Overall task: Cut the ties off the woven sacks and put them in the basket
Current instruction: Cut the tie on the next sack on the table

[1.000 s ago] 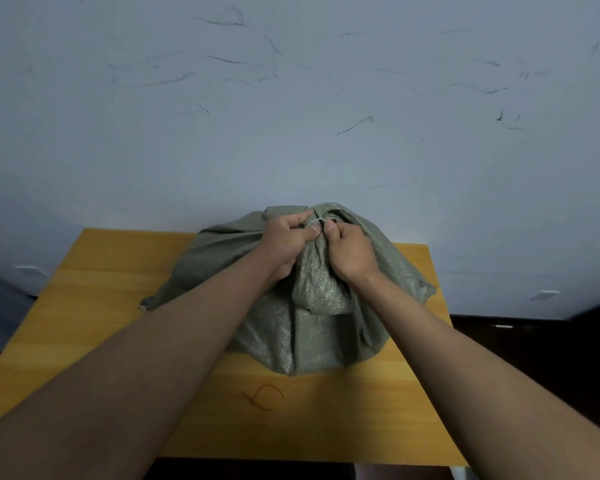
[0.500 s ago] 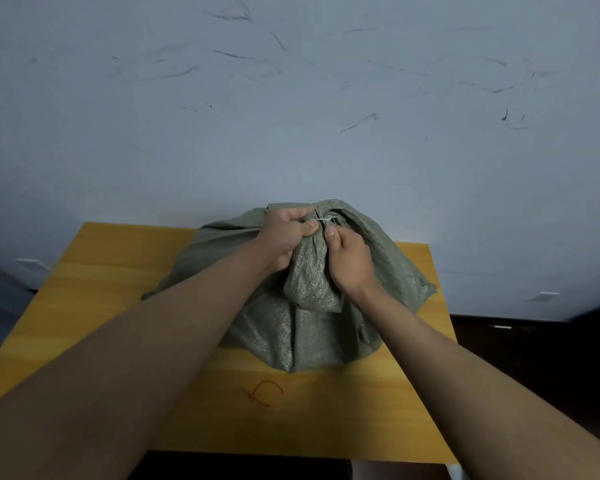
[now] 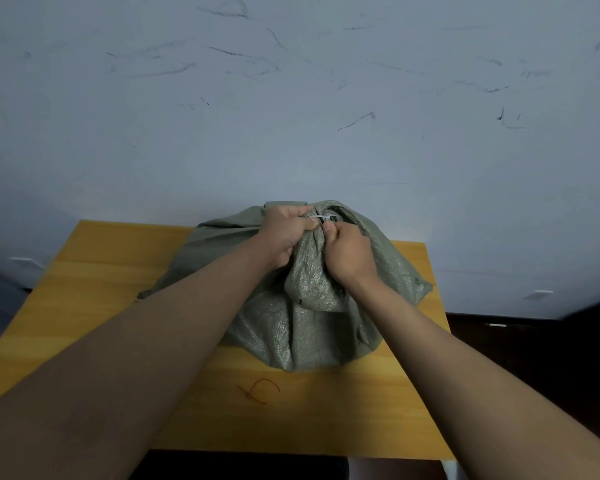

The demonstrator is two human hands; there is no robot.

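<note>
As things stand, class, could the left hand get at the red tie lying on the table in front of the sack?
Probably yes. The red tie lies in the open on the table, nothing on it. But the left hand is gripping the sack neck, so it must let go first.

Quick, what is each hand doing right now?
Left hand: closed, gripping the bunched neck of the grey-green woven sack.
Right hand: closed, pinching the sack's neck beside the white plastic tie.
</note>
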